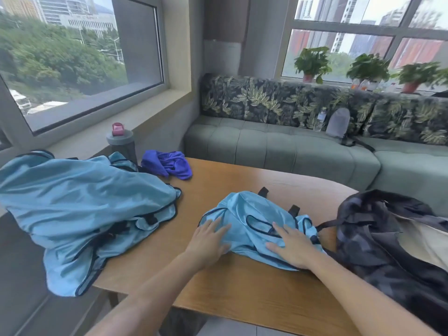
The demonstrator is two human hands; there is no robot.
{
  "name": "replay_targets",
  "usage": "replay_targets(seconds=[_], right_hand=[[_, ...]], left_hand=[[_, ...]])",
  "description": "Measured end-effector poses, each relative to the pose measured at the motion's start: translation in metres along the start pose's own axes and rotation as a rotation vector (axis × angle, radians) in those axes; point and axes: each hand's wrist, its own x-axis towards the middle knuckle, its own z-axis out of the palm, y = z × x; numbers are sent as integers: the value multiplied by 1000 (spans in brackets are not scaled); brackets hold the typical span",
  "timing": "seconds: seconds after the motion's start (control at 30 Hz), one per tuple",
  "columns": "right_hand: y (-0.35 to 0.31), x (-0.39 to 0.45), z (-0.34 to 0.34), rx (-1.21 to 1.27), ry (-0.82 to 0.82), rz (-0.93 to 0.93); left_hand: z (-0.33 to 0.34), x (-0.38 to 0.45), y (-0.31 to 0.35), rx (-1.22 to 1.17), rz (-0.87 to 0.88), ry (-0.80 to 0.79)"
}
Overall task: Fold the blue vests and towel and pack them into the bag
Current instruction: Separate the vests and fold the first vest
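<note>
Right now both of your hands lie flat on the folded vest (pixel 252 221) in the middle of the table (pixel 242 287). Your left hand (pixel 208 241) rests with straight fingers on the bundle's left end, and your right hand (pixel 291 246) presses, fingers spread and straight, on its right half; neither one curls round the cloth.

The bundle's long axis runs left to right across the table, roughly from one palm to the other, and its right end sits just beside the bag (pixel 388 238), with the dark straps nearly touching the bag's near edge. So the bag lies to the right of the bundle, and your right hand is the nearer one to it. The bag's pale lining (pixel 421 241) shows on the far right (which suggests its mouth gapes that way, though the opening itself is partly out of sight).

To my eye this vest looks close to ready for packing, and the move that follows would be a short carry rightwards along the bundle's own axis.

The other vests (pixel 84 204) are heaped unfolded at the table's left end, spilling over the edge, well apart from the bag. The towel (pixel 169 164) lies crumpled behind them at the far edge, nearer your left hand.
</note>
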Motion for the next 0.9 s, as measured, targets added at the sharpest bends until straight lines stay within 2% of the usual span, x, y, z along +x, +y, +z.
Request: replay_targets(seconds=[0.1,0.2,0.33,0.63,0.73,0.9], right_hand=[[3,-3,37,-59,48,28],[4,3,50,-87,145,4],[11,13,50,-123,163,-36],[19,23,54,-55,177,-150],[23,25,52,44,170,-193],[26,23,37,501,174,-179]], left_hand=[[36,-10,6,-2,-47,76],[40,-12,3,-58,-34,198],[44,-6,-6,-160,-21,289],[50,-7,-4,-118,-7,416],[52,-5,-4,-120,7,429],[49,-7,-1,-147,-12,388]])
